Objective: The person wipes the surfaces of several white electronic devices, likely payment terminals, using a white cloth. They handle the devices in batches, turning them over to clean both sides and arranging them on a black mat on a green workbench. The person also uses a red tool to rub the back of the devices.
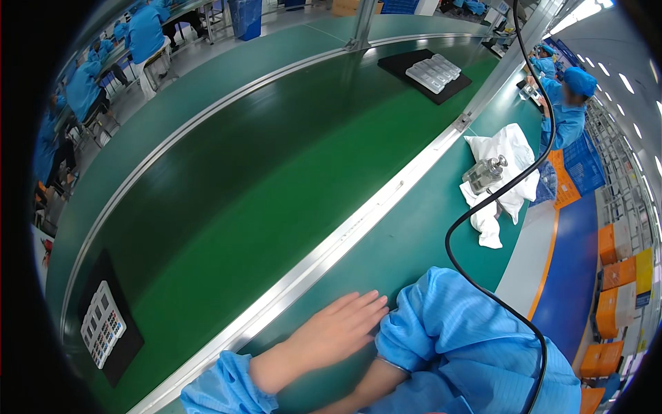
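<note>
My left hand [341, 326] lies with its fingers stretched out and held side by side, pointing right, with nothing in it. It rests over the green tabletop [376, 255], its fingertips by the blue sleeve [414, 324] of my right arm. The right forearm runs down and left beneath it, and my right hand is outside the picture. Farther off at the right stand a clear bottle with a metal top [485, 174] and white cloths or bags [514, 148] around it.
Beyond a metal rail [338, 241] runs a green conveyor belt [227, 207]. Two black mats carry a white tray with small coloured pieces [103, 324] and several clear trays [433, 72]. A black cable [452, 234] hangs across the right side. A co-worker [569, 110] sits at the far right.
</note>
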`<control>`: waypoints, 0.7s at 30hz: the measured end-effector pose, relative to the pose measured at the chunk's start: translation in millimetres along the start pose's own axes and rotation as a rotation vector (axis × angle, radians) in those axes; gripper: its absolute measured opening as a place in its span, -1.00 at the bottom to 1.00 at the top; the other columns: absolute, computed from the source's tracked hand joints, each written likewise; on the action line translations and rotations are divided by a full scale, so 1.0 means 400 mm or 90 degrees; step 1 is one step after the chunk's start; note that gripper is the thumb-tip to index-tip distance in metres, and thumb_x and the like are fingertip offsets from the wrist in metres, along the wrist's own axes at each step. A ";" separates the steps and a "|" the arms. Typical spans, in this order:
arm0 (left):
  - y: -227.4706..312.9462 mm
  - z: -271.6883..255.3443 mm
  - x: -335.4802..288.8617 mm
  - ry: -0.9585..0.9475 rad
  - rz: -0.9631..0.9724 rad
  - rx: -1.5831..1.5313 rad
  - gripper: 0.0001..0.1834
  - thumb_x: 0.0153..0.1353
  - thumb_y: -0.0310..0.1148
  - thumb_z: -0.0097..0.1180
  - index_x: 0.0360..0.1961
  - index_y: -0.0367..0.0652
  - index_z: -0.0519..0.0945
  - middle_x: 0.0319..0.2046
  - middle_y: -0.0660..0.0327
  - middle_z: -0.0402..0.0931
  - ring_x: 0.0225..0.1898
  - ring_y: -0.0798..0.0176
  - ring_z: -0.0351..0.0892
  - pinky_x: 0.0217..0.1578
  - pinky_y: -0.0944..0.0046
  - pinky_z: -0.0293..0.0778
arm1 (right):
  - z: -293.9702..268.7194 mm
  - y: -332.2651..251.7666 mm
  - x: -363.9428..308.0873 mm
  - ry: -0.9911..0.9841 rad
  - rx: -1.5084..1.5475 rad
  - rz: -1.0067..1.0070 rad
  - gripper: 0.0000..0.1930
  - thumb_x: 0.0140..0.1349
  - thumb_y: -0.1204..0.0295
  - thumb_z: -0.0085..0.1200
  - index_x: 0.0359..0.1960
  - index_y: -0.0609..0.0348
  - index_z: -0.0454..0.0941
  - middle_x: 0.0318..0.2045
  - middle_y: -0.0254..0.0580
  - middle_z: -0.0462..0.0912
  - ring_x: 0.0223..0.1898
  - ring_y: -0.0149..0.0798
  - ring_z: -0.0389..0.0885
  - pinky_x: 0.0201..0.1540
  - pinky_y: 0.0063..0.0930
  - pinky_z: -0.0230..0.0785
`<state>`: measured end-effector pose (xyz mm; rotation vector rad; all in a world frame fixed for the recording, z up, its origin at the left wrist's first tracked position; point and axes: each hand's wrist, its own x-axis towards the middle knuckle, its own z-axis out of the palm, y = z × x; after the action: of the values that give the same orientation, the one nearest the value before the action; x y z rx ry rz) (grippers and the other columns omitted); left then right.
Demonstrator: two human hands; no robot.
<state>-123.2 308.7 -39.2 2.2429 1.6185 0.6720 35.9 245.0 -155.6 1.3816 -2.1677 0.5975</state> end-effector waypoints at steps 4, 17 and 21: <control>0.002 -0.001 -0.004 0.003 -0.009 0.002 -0.36 0.35 -0.23 0.22 0.42 -0.15 0.41 0.46 0.16 0.30 0.52 0.14 0.20 0.48 0.07 0.16 | -0.005 0.001 0.004 -0.011 0.008 -0.006 -0.52 0.34 0.18 0.06 0.27 0.00 0.48 0.28 0.01 0.46 0.38 -0.02 0.39 0.43 0.10 0.24; -0.016 0.060 -0.023 0.062 0.007 0.004 -0.45 0.40 -0.23 0.11 0.34 -0.23 0.45 0.43 0.13 0.33 0.51 0.14 0.21 0.49 0.06 0.13 | -0.033 -0.020 -0.005 -0.015 0.047 0.003 -0.48 0.34 0.14 0.09 0.29 0.03 0.47 0.31 0.06 0.42 0.39 0.01 0.38 0.42 0.10 0.25; -0.024 0.067 -0.020 0.066 0.014 0.004 -0.43 0.40 -0.22 0.11 0.37 -0.23 0.42 0.43 0.12 0.32 0.52 0.13 0.20 0.50 0.06 0.11 | -0.037 -0.017 -0.014 -0.029 0.045 -0.002 -0.47 0.34 0.12 0.10 0.29 0.04 0.47 0.32 0.08 0.41 0.39 0.02 0.37 0.42 0.10 0.25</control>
<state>-118.8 305.1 -68.2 2.2692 1.6472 0.8019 46.8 255.4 -146.9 1.4486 -2.1999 0.6532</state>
